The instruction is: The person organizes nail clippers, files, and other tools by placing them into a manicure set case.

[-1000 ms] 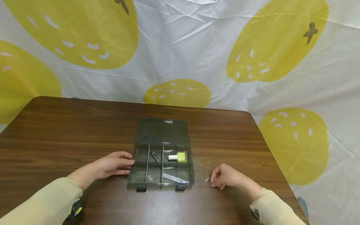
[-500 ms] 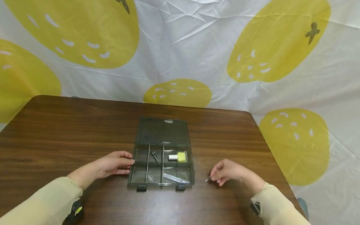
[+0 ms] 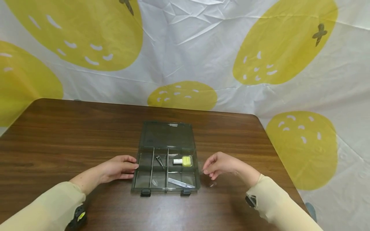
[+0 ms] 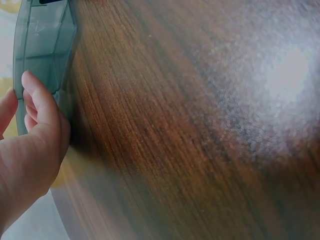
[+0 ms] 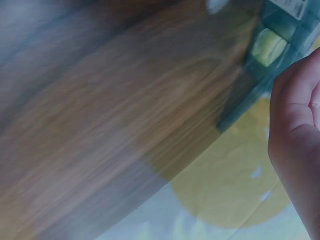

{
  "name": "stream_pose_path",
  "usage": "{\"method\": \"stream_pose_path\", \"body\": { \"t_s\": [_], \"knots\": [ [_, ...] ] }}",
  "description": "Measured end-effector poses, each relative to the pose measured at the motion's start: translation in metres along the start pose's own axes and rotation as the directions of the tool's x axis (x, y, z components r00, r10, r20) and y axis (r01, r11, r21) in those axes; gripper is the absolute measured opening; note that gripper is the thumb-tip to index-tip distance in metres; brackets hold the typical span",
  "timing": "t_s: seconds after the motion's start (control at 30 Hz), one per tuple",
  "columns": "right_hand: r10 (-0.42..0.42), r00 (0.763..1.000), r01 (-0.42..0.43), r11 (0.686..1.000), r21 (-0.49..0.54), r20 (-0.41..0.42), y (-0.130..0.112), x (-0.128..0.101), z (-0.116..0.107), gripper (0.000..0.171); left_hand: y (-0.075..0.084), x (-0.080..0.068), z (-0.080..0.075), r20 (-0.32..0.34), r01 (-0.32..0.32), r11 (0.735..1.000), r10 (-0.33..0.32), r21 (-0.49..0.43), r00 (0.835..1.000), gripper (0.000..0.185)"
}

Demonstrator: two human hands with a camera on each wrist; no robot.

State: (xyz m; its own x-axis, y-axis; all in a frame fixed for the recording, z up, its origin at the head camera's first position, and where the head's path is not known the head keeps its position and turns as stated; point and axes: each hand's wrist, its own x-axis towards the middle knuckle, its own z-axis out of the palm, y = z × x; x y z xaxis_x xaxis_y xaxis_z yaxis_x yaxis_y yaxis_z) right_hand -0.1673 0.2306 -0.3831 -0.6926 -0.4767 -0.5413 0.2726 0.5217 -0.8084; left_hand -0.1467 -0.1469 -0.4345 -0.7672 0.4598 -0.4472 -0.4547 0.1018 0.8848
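L hand (image 3: 117, 168) rests on the table (image 3: 57, 134), fingers relaxed and together, tips touching the left wall of the open box (image 3: 166, 173). R hand (image 3: 218, 163) hovers just beside the box's right wall, fingers loosely curled; can't tell if they pinch anything. A tiny clear piece (image 3: 213, 184) lies on the table below the R hand, toward the person, well apart from the L hand.
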Motion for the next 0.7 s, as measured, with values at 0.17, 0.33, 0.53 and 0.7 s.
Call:
{"method": "stream_pose_path", "body": {
  "t_s": [0.17,0.33,0.53,0.7],
  "knots": [
    [0.004,0.999,-0.005,1.000,0.017,0.032,-0.014,0.011,0.013,0.015,0.000,0.000,0.000,0.000,0.005,1.000,-0.005,0.008,1.000,0.040],
    [-0.007,0.998,0.005,0.999,0.044,0.061,-0.027,0.022,0.027,0.016,0.001,0.000,0.001,-0.001,0.003,1.000,-0.003,0.000,1.000,0.038],
    [-0.012,0.996,0.010,1.000,0.027,0.083,-0.039,0.037,0.048,0.020,0.002,-0.002,0.002,-0.007,0.002,1.000,-0.002,-0.002,1.000,0.038],
    [-0.018,0.997,0.017,1.000,0.019,0.081,-0.048,0.045,0.066,0.019,0.002,-0.002,0.002,-0.007,0.003,1.000,-0.003,-0.004,1.000,0.038]
  ]
}}
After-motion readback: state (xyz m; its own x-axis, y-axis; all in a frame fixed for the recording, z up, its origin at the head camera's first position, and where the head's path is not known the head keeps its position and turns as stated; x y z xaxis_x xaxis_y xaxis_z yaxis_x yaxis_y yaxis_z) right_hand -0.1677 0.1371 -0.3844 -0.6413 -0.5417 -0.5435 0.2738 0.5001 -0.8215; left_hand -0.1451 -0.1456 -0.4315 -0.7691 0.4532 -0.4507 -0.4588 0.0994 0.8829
